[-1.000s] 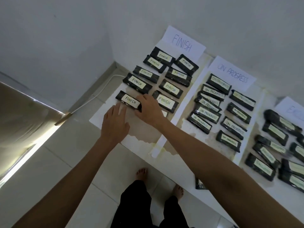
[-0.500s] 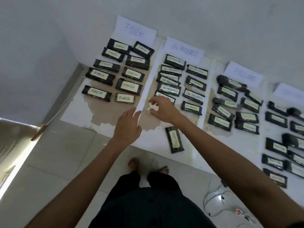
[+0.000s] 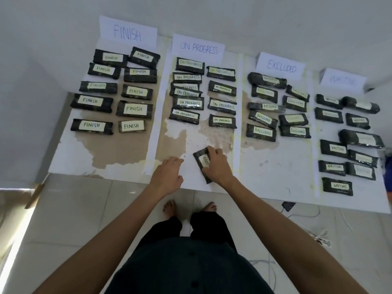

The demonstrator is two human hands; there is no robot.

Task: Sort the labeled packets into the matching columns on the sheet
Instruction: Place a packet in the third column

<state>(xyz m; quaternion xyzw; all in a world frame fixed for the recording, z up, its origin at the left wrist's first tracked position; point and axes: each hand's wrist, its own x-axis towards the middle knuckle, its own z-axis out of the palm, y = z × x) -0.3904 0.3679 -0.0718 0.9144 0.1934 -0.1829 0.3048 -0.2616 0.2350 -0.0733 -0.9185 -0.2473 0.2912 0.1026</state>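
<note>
Head view | pick-up: packet (image 3: 203,161) labelled "…UDED" gripped by right hand (image 3: 218,166), fingers curled | left hand (image 3: 168,174) relaxed, nothing held | next: shift rightward into EXCLUDED column (image 3: 275,170) judged required.

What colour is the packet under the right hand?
The packet is black with a pale label; the head view shows it.

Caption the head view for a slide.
Right hand grips a stray packet, label ending UDED, low in the ON PROGRESS column of the sheet; left hand open beside it.
</note>
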